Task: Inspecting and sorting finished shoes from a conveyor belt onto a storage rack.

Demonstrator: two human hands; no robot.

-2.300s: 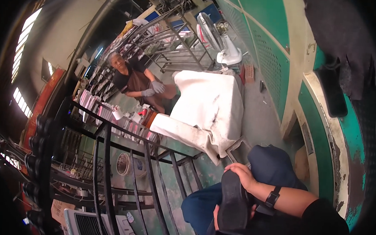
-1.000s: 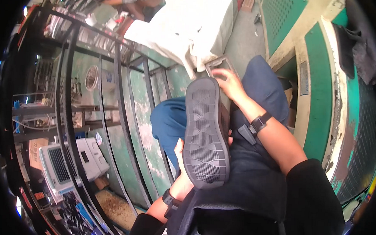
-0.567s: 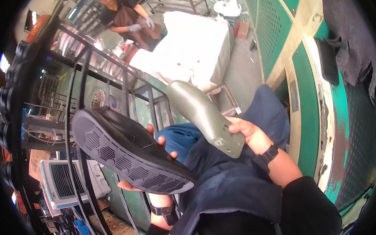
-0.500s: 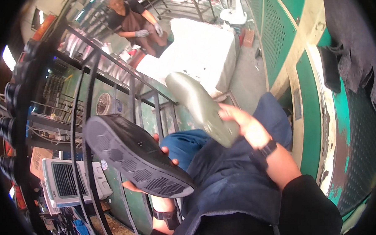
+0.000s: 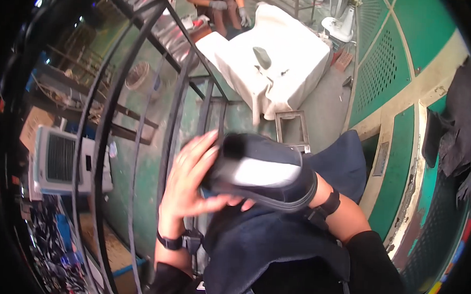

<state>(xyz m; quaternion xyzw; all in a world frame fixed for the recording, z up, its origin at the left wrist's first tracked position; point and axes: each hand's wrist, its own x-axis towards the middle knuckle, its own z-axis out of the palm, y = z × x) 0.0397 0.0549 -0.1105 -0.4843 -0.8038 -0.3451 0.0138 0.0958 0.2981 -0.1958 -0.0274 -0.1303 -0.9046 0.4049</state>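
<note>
A black shoe [image 5: 297, 186] with a pale, shiny patch on top is held in front of my lap, partly blurred by motion. My left hand [image 5: 187, 179] is at its left end, with the fingers along one side and the thumb below. From the right, my right hand [image 5: 320, 194] reaches behind and under the shoe. Most of that hand is hidden; a few fingertips show beneath the shoe's lower edge. An olive-green shoe last [image 5: 261, 57] lies on a white cloth-covered table [image 5: 298, 42] farther off.
Black metal rack bars [image 5: 107, 125] rise on my left. Beyond them stands a white-and-grey air cooler [image 5: 61, 160] near a bucket [image 5: 139, 75]. Green perforated panels [image 5: 381, 64] run along the right. Across the white table, a person with gloved hands [image 5: 218, 5] is at work.
My right hand has let go of the shoe last, now on the white table, and has come to the shoe. The shoe has turned from sole-out and moved right. The view has shifted.
</note>
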